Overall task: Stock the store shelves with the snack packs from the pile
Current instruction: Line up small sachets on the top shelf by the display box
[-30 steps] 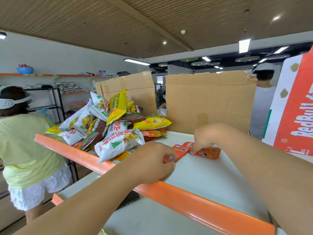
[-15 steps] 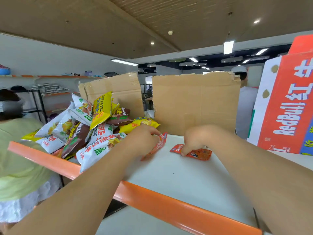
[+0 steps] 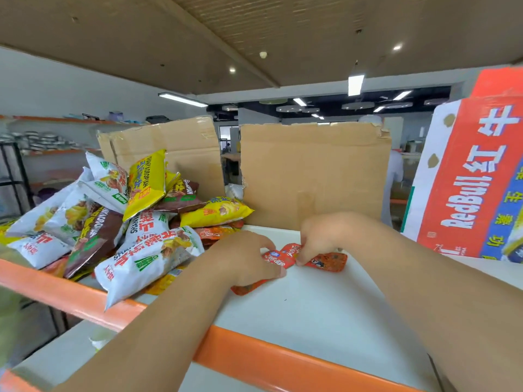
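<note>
- Far left, the pile (image 3: 121,222) of snack packs, white, yellow and brown bags heaped loosely, spills toward the orange front rail (image 3: 85,295) of the shelf (image 3: 311,301); one white bag (image 3: 147,258) overhangs that rail; a torn cardboard sheet (image 3: 181,148) stands behind the heap.
- Left of centre, the left hand (image 3: 243,258) lies knuckles-up on the white shelf surface, fingers curled down over a small red sachet (image 3: 276,258); its lower orange end shows beneath the palm; the hand appears to be pressing or pinching the packet, not lifting it.
- Centre, the right hand (image 3: 319,239) is bunched, fingertips closed on the near edge of a second flat sachet (image 3: 325,260), which lies on the shelf just beside the first, their ends touching or overlapping; which, cannot be told.
- Behind the hands, a second cardboard sheet (image 3: 314,176) stands as a backing wall.
- Far right, a red, white and blue drinks carton (image 3: 467,188) stands on end, well apart from the sachets.
- By the look of it, the step in hand is laying small packs side by side on the bare shelf; most of the pile remains unstocked; the next move likely calls for squaring the two sachets, then a reach left for another pack without dislodging the overhanging bag.
</note>
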Available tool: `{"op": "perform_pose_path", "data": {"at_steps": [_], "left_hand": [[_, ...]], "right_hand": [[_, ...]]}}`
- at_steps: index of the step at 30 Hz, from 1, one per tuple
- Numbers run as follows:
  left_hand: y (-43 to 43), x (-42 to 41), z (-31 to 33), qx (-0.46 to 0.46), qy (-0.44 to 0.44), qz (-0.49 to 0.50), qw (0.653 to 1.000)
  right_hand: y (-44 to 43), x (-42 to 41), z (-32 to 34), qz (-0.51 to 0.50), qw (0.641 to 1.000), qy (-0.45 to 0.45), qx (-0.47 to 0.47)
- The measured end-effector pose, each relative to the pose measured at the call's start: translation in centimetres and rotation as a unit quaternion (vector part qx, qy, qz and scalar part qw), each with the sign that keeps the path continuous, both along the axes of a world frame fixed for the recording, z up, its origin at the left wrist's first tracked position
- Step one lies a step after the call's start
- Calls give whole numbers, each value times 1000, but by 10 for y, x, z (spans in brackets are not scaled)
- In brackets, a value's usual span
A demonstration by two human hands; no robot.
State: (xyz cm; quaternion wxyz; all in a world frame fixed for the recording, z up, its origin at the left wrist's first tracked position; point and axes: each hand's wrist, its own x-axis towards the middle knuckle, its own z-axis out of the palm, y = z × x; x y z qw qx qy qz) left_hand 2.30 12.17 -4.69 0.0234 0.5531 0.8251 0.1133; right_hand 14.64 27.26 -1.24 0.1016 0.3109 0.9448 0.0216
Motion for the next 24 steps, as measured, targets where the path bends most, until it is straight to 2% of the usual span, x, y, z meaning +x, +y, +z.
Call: {"op": "perform_pose_path", "data": {"at_steps": [9,16,19,24], "left_hand": [[-6,-10,-3,143,-59,-47,987],[-7,-1,-2,250,-77,-109,959],[-11,9,6,268,-61,-149,950],[-8,40,33,232,-16,-206,950]], "right_hand": [[1,9,11,-33,999,-1,20],[-21,64,38,-106,989,92,48],[-33,90,36,-122,983,122,59],[-46,142,34,-167,968,159,101]]}}
